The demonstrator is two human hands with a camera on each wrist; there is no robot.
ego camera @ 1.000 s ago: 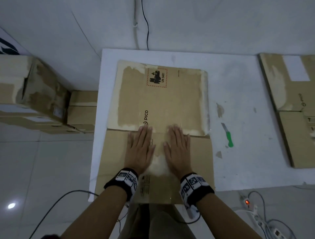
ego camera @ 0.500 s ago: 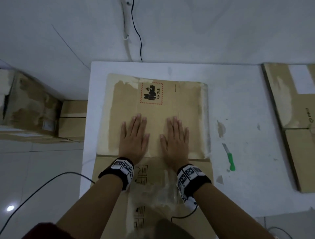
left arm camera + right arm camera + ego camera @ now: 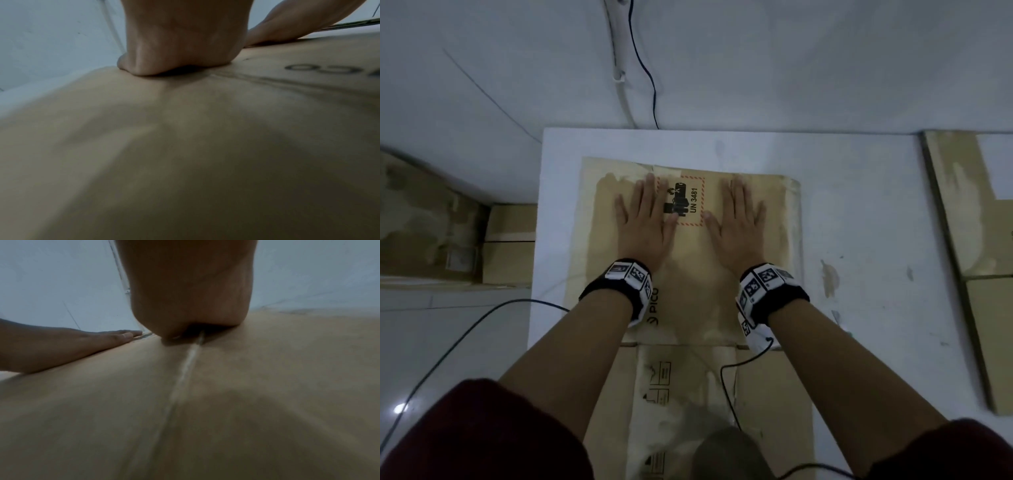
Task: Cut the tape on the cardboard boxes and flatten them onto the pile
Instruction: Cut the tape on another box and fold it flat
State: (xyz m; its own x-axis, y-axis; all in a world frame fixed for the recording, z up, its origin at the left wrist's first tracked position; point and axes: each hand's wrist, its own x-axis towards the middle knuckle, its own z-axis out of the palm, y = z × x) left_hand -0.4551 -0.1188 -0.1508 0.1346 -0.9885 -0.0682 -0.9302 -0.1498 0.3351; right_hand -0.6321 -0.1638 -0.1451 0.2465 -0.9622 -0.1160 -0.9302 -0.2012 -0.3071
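Now | left hand (image 3: 643, 222), right hand (image 3: 736, 222): flat, fingers straight (palms down) | pressing flattened cardboard box (image 3: 688, 274) | white table (image 3: 859, 205)

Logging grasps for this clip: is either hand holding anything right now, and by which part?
Nothing is held. The left hand and right hand lie flat, pressing the flattened brown cardboard box near its far edge.

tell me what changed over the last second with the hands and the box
Both hands, left hand and right hand, slid flat along the flattened box away from the person, from its fold to beside the UN 3481 label. Nothing gripped or released; the box stayed on the white table.
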